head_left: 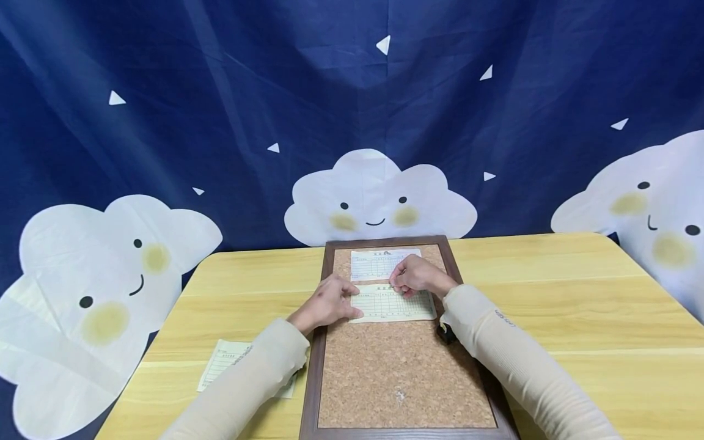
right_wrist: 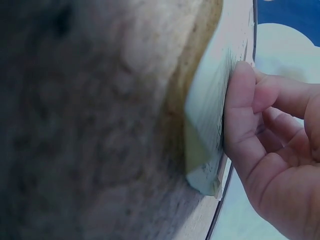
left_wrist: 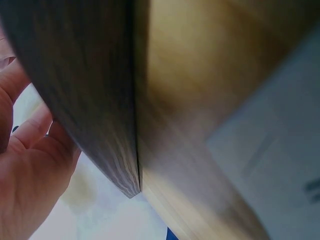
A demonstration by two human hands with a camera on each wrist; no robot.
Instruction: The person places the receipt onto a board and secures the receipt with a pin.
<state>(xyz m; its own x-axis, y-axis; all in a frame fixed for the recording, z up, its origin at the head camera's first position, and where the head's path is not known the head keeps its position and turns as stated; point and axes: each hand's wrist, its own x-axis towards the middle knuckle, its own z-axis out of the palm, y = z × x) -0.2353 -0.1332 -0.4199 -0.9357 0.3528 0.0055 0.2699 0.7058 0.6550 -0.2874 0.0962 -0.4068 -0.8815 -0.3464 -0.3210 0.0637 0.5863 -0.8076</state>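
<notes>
A cork board (head_left: 407, 373) in a dark wooden frame (head_left: 311, 379) lies on the table, a printed paper slip (head_left: 367, 266) at its far end. A small brownish pin (head_left: 387, 252) shows at that slip's top edge. Just below lies a second slip (head_left: 379, 308); its near edge curls off the cork in the right wrist view. My left hand (head_left: 328, 300) rests its extended thumb and fingers on this slip's left side. At its top edge my right hand (head_left: 416, 275) pinches a small pin between thumb and forefinger, mostly hidden by the fingertips.
More paper slips (head_left: 222, 360) lie on the wooden table (head_left: 577, 305) left of the board, partly under my left forearm. A dark blue curtain (head_left: 330, 79) with cloud prints hangs behind the table's far edge. A pale mark (head_left: 399, 397) shows on the near cork.
</notes>
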